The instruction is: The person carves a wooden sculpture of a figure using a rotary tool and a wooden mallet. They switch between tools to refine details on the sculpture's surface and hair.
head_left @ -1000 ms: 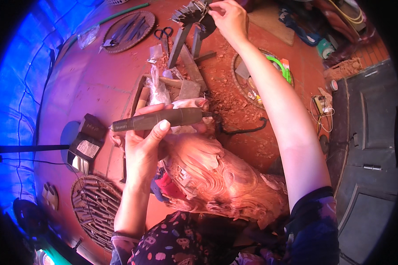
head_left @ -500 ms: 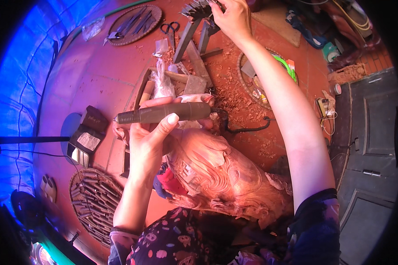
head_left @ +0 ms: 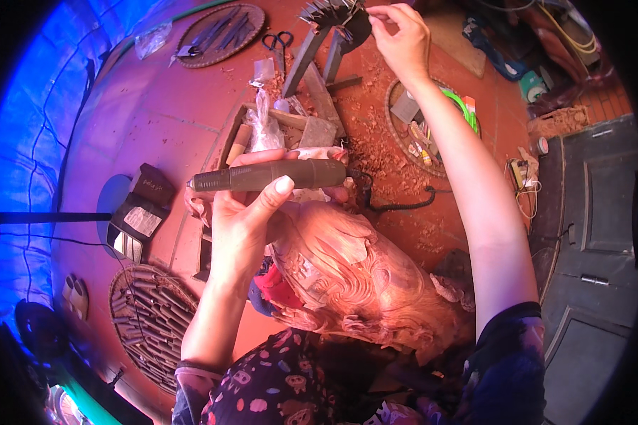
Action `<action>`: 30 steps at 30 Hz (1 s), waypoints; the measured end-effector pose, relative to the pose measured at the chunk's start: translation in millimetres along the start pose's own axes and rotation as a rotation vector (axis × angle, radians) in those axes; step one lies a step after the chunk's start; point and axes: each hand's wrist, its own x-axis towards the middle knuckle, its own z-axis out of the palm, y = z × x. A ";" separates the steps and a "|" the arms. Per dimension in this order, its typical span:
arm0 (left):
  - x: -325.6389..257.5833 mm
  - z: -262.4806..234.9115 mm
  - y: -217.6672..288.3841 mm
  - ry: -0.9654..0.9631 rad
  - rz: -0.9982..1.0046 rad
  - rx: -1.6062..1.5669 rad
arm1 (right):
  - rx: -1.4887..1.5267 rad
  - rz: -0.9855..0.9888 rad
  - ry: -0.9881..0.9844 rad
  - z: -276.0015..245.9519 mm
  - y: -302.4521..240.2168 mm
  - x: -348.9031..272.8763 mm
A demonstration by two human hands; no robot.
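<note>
My left hand grips a dark rotary carving handpiece, which lies level across my fingers with its narrow tip to the left. A black cord trails off to the right, near its back end. At the far top, the fingers of my right hand are pinched together just right of a round bit stand bristling with thin metal bits. Whatever sits in that pinch is too small to make out. Below the handpiece lies a large carved wooden sculpture with flowing grooves, close to my lap.
Wood shavings litter the tiled floor around a wooden box with plastic bags. Round trays hold chisels, dark files and small supplies. Scissors lie near the stand. A dark panelled door is at right.
My right hand has drawn back from the bit stand toward the right, uncovering more of it. The left hand and handpiece have shifted slightly right in the picture.
</note>
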 end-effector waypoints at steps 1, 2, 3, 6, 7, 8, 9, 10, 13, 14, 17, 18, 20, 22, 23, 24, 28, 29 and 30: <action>0.3 -0.2 -0.3 -0.002 0.007 -0.001 | -0.051 -0.041 -0.029 -5.8 5.7 -3.8; 0.6 -0.5 -0.5 0.003 0.007 -0.003 | -0.028 0.015 -0.041 -9.5 10.4 -8.7; 0.8 -0.7 -0.6 0.022 -0.009 0.002 | -0.005 0.071 -0.050 -13.2 15.1 -13.4; 0.3 -0.9 -0.3 0.008 -0.005 -0.006 | 0.022 0.194 -0.072 -20.9 27.1 -25.0; -0.2 -0.9 -0.2 0.015 -0.009 0.009 | 0.025 0.231 -0.073 -22.2 29.5 -28.2; -0.5 -0.9 -0.2 0.021 -0.013 0.026 | 0.029 0.268 -0.074 -22.8 31.5 -30.9; -0.7 -0.9 -0.3 0.018 -0.004 0.024 | 0.028 0.269 -0.068 -22.6 33.1 -32.8; -0.4 -0.7 -0.8 0.019 0.001 0.056 | 0.025 0.271 -0.061 -22.0 34.4 -34.8; 1.0 -0.5 -2.4 -0.004 0.039 0.085 | 0.051 0.268 -0.036 -19.6 37.5 -40.1; 1.3 -0.5 -2.3 -0.009 0.043 0.091 | 0.066 0.265 -0.026 -19.2 38.7 -41.5; 1.6 -0.7 -1.5 0.003 0.028 0.091 | 0.061 0.260 -0.012 -17.7 40.9 -42.9; 1.5 -0.2 -1.3 0.020 0.012 0.078 | 0.058 0.279 -0.022 -16.7 40.9 -41.8; 1.8 0.1 -1.1 -0.006 0.029 0.089 | 0.057 0.260 -0.004 -11.6 39.9 -34.7; 1.9 0.9 -1.3 -0.012 0.036 0.097 | 0.025 0.206 0.001 -2.2 37.9 -21.9; 2.1 1.3 -1.4 -0.009 0.038 0.104 | 0.208 0.279 0.133 7.5 35.4 -13.5; 2.1 1.6 -1.3 -0.006 0.040 0.112 | 0.237 0.290 0.108 13.8 34.7 -5.6; 1.4 2.2 -0.5 0.009 0.030 0.119 | 0.188 0.308 -0.056 31.6 35.2 11.5; 1.1 2.1 -0.3 0.011 0.029 0.122 | 0.167 0.302 -0.100 34.3 35.7 12.9; 0.8 2.0 -0.2 0.015 0.024 0.114 | 0.145 0.296 -0.144 36.4 36.0 13.3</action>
